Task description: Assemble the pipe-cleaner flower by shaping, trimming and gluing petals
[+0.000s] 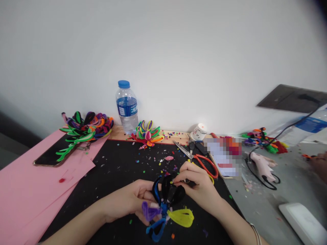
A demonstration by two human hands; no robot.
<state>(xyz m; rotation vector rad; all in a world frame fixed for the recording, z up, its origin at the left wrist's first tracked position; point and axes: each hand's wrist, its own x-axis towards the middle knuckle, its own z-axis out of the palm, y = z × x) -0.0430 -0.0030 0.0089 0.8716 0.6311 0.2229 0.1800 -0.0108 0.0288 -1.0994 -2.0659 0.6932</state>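
Observation:
A pipe-cleaner flower with black, blue, purple and yellow looped petals is held over the black mat. My left hand grips it from the left, with fingers behind the purple and blue loops. On the other side, my right hand is closed in a pinch at the edge of a black petal. Something tiny and yellowish shows at those fingertips, too small to name. Just beyond my right hand lie scissors with red handles, their blades pointing away to the left.
Cut scraps litter the mat. Behind it stand a water bottle, a small pipe-cleaner flower and a paper cup. Leftward, a pipe-cleaner bunch and a phone rest on pink sheets. A corded glue gun and another person's hand are rightward.

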